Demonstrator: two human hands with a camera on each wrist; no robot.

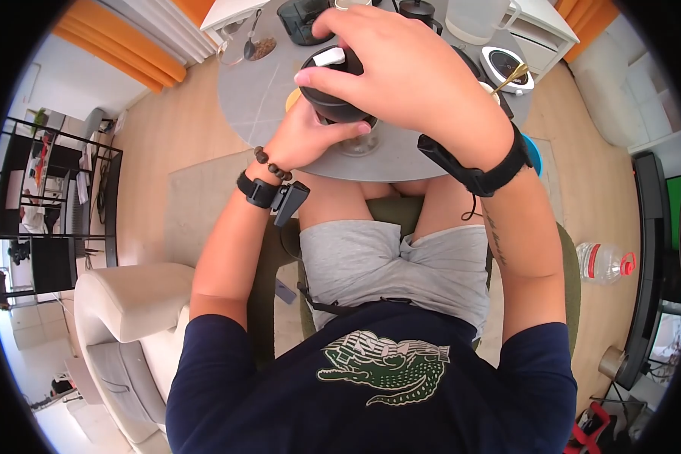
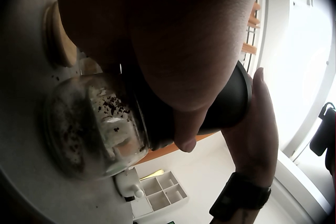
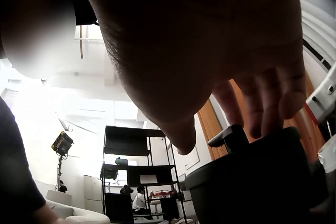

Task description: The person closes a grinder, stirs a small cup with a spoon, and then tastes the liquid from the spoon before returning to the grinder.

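A black cylinder stands over a clear glass jar, and dark flakes cling inside the glass. My left hand grips the black cylinder low on its side, its thumb lying across the front. Above it my right hand spans the cylinder's top, thumb on the near side and fingers on the far side. A small tab sticks up from that top, between the right thumb and fingers in the right wrist view. Part of the jar is hidden behind the left hand in the head view.
On the grey table lie a spoon with brown bits, a dark see-through container, a clear pitcher and a white round-faced device. A round wooden piece is near the jar.
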